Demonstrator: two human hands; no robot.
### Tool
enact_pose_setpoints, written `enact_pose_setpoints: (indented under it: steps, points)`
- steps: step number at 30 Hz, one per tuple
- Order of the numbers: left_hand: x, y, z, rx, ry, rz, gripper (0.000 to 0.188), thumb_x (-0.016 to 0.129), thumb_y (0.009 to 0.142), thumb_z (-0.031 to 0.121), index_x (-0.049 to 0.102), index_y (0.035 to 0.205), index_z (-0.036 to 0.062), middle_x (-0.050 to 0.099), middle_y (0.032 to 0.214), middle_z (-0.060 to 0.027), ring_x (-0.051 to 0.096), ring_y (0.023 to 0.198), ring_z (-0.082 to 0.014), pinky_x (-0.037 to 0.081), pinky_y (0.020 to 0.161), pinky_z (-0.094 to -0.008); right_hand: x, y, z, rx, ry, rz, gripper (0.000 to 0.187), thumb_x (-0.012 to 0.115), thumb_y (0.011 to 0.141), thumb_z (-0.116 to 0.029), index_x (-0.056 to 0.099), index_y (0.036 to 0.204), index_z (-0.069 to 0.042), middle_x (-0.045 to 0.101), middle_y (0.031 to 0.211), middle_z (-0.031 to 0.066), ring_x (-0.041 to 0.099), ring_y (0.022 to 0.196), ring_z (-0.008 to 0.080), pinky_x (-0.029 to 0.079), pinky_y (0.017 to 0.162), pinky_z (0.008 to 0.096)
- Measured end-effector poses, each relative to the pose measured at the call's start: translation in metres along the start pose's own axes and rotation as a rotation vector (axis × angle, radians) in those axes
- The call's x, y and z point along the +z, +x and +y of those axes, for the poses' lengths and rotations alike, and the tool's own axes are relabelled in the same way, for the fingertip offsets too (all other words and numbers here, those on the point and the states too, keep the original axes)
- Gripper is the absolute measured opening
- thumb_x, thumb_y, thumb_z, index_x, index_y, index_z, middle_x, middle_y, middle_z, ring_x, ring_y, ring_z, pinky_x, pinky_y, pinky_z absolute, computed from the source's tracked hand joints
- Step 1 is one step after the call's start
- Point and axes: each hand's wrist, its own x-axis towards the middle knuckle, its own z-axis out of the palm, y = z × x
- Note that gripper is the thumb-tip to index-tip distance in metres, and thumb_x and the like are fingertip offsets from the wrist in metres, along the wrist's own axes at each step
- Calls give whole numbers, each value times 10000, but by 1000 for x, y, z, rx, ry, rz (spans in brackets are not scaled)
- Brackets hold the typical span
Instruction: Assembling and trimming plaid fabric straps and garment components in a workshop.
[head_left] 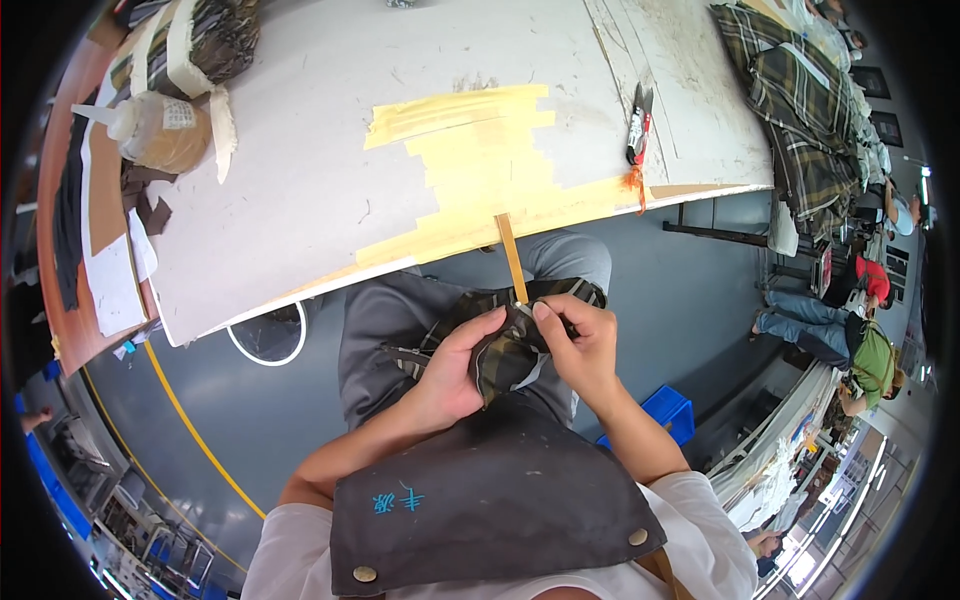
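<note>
A dark plaid cloth piece [497, 362] is gathered above my lap, with both hands closed on it. My left hand [450, 375] grips its left side, thumb pointing toward the table. My right hand [578, 342] pinches the upper right part between thumb and fingers. A narrow wooden stick [511, 258] juts from the table edge toward me, and its near end meets the cloth between my thumbs. Whether the tip goes inside the cloth is hidden. More plaid cloth lies across my grey trousers.
The white-topped table [300, 170] carries yellow tape [480, 150], thread snips [638, 125] with a red tie, and a squeeze bottle [160, 130]. Plaid garments [800, 110] are piled at right. Below are a white-rimmed bin [270, 340] and a blue crate [668, 415]. Other people work at far right.
</note>
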Motion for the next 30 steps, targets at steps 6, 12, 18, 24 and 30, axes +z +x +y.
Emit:
enact_pose_setpoints:
  steps: [6,12,18,24,30]
  points:
    - [2,-2,-6,-2,-32,52,254,483,907,205,535,1067,15,614,981,-74,605,854,-155,505,755,-295,4,-1,1,52,60,34,124,572,848,-59,606,776,35,519,577,-28,419,538,17,336,469,187]
    - [0,-1,-13,51,-52,95,251,487,902,208,537,1064,23,615,967,-70,604,843,-158,500,755,-297,5,2,0,-12,68,25,115,566,847,-49,604,779,36,531,581,-19,435,544,17,346,473,185]
    - [0,4,-9,26,-43,38,248,492,902,217,539,1053,26,616,958,-66,603,840,-153,501,746,-294,4,1,0,-3,73,40,112,567,843,-44,605,777,38,540,585,-9,446,545,23,355,478,187]
    - [8,5,-6,30,-24,60,241,493,904,223,544,1031,25,617,952,-66,608,822,-150,508,725,-287,3,2,1,39,62,40,96,587,835,-53,615,807,34,573,594,29,487,533,41,389,477,199]
    - [6,6,-3,74,-65,119,246,504,892,226,564,998,12,628,934,-86,619,824,-184,518,730,-313,7,7,-1,7,40,57,127,576,839,-57,608,754,31,489,543,-24,399,509,16,315,444,195]
